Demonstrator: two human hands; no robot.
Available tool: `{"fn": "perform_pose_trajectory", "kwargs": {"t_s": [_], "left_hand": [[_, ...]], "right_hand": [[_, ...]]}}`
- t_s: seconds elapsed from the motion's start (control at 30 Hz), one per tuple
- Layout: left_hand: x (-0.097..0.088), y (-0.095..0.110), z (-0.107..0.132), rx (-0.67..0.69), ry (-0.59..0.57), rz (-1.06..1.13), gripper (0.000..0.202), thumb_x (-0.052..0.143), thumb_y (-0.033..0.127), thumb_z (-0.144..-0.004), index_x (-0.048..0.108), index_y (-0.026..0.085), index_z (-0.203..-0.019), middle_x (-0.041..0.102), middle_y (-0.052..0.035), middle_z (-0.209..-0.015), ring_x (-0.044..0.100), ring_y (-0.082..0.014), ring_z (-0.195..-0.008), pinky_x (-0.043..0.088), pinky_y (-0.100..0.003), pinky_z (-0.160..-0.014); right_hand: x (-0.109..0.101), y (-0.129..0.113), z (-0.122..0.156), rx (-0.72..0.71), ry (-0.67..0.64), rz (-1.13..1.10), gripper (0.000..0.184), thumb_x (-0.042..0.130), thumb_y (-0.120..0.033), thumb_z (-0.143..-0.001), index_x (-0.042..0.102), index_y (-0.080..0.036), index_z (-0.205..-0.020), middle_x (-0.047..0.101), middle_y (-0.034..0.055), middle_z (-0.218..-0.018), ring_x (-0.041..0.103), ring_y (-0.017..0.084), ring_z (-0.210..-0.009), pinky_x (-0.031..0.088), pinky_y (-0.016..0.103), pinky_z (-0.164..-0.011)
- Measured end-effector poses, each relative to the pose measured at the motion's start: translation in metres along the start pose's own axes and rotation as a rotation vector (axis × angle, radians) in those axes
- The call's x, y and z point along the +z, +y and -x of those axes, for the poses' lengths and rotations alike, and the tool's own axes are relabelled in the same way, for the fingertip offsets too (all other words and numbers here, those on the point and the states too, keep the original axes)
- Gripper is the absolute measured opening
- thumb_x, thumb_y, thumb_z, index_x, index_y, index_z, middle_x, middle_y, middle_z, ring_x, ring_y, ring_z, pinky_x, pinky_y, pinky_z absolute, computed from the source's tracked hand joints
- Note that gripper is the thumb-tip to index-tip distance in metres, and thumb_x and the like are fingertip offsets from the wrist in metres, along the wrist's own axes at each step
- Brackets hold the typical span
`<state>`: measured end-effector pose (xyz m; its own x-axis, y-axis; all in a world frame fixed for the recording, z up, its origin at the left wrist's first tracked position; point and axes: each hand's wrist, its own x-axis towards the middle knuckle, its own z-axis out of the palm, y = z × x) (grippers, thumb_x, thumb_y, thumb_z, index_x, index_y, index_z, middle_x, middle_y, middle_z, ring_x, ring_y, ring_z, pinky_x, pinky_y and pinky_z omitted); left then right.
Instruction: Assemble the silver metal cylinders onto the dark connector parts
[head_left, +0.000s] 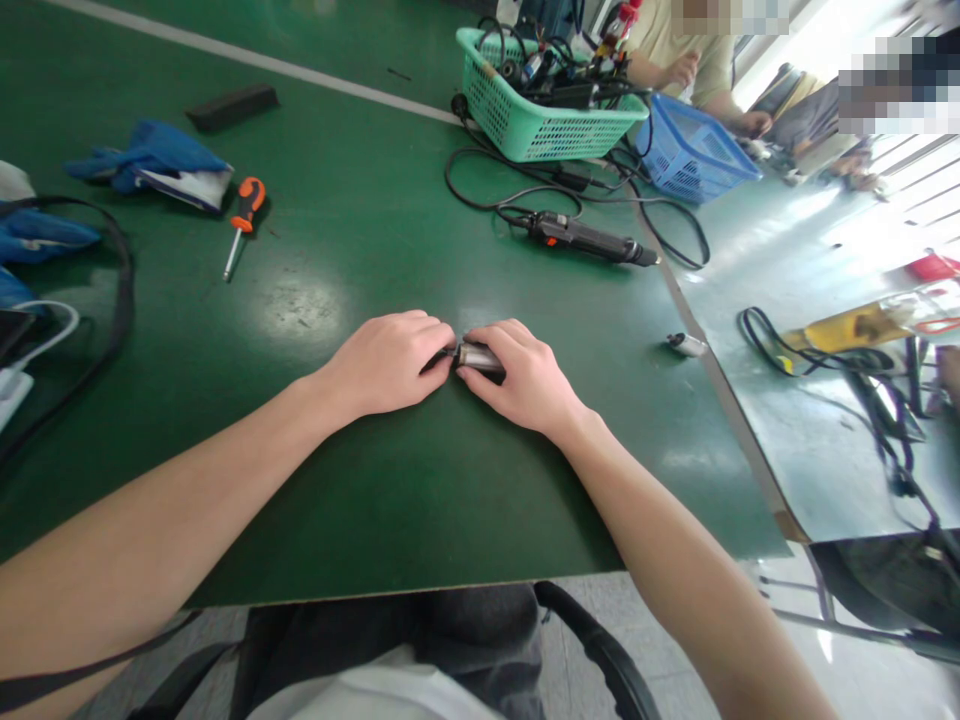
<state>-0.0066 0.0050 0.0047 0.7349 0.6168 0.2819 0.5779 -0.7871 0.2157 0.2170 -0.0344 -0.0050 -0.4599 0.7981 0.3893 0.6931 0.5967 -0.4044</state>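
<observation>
My right hand (521,365) is curled around a small silver cylindrical part (480,358), resting on or just above the green table. Against its left end, my left hand (405,360) pinches a small dark piece (444,354), mostly covered by the fingers. Whether the two pieces are joined cannot be made out. Off to the right lies a similar small silver piece (685,345) with a dark end. A black electric screwdriver (592,240) with a cord lies beyond my right hand.
An orange-handled screwdriver (246,225), blue gloves (161,160) and a dark bar (232,107) lie at the left. Behind stand a green basket (555,135) full of cables and a blue basket (694,150). Other people sit at the right-hand table (757,420).
</observation>
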Motion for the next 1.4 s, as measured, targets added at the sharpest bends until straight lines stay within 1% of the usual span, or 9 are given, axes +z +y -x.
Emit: {"fn": "perform_pose_trajectory", "kwargs": {"t_s": [0.2,0.37,0.6,0.77,0.93,1.27,1.4], "left_hand": [[0.0009,-0.0002,-0.0001,-0.005,-0.003,-0.013,0.020,0.048,0.025,-0.096,0.066,0.017,-0.093,0.070,-0.0072,-0.089,0.063,-0.0211,-0.084,0.048,-0.033,-0.073],[0.0007,0.0004,-0.0001,-0.010,-0.002,-0.012,0.020,0.048,0.025,-0.095,0.066,0.017,-0.094,0.070,-0.0074,-0.090,0.064,-0.0216,-0.085,0.049,-0.033,-0.073],[0.0014,-0.0008,0.0004,-0.024,-0.002,-0.022,0.019,0.049,0.025,-0.095,0.066,0.017,-0.093,0.070,-0.0071,-0.090,0.063,-0.0215,-0.085,0.048,-0.033,-0.072],[0.0019,-0.0006,0.0000,-0.035,0.000,-0.027,0.019,0.049,0.026,-0.094,0.066,0.017,-0.094,0.070,-0.0069,-0.090,0.064,-0.0218,-0.087,0.049,-0.033,-0.075],[0.0016,-0.0006,0.0003,-0.037,-0.007,-0.018,0.019,0.048,0.025,-0.094,0.066,0.017,-0.094,0.070,-0.0071,-0.091,0.064,-0.0217,-0.087,0.049,-0.033,-0.074],[0.0013,0.0003,0.0000,-0.039,-0.015,-0.012,0.020,0.048,0.026,-0.095,0.066,0.016,-0.095,0.070,-0.0067,-0.091,0.064,-0.0214,-0.087,0.048,-0.034,-0.073],[0.0015,-0.0002,0.0000,-0.034,-0.017,-0.009,0.020,0.048,0.026,-0.095,0.066,0.017,-0.095,0.070,-0.0068,-0.091,0.064,-0.0214,-0.087,0.048,-0.033,-0.073]], "right_hand": [[-0.0007,-0.0007,-0.0007,-0.007,0.001,0.004,0.023,0.062,-0.031,-0.096,0.062,-0.022,-0.117,0.069,0.0101,-0.107,0.062,0.028,-0.101,0.054,0.044,-0.092],[-0.0007,0.0001,-0.0003,-0.002,-0.003,0.002,0.024,0.062,-0.032,-0.095,0.061,-0.023,-0.117,0.069,0.0099,-0.108,0.063,0.028,-0.102,0.054,0.045,-0.092],[-0.0029,0.0002,-0.0004,-0.013,0.014,0.019,0.022,0.062,-0.031,-0.096,0.062,-0.021,-0.115,0.069,0.0104,-0.106,0.064,0.028,-0.101,0.054,0.043,-0.091],[-0.0026,0.0015,0.0002,-0.013,0.017,0.022,0.023,0.063,-0.031,-0.095,0.062,-0.021,-0.115,0.069,0.0104,-0.107,0.064,0.028,-0.101,0.054,0.044,-0.092],[-0.0022,0.0019,0.0005,-0.001,0.014,0.008,0.023,0.063,-0.031,-0.095,0.062,-0.023,-0.116,0.070,0.0102,-0.108,0.064,0.029,-0.103,0.054,0.045,-0.093],[-0.0021,0.0017,0.0000,-0.004,0.013,0.009,0.023,0.062,-0.031,-0.095,0.062,-0.021,-0.116,0.069,0.0104,-0.108,0.063,0.028,-0.103,0.054,0.043,-0.093],[-0.0021,0.0017,0.0002,-0.003,0.011,0.008,0.023,0.063,-0.031,-0.095,0.062,-0.022,-0.117,0.069,0.0098,-0.108,0.063,0.028,-0.103,0.053,0.044,-0.093]]}}
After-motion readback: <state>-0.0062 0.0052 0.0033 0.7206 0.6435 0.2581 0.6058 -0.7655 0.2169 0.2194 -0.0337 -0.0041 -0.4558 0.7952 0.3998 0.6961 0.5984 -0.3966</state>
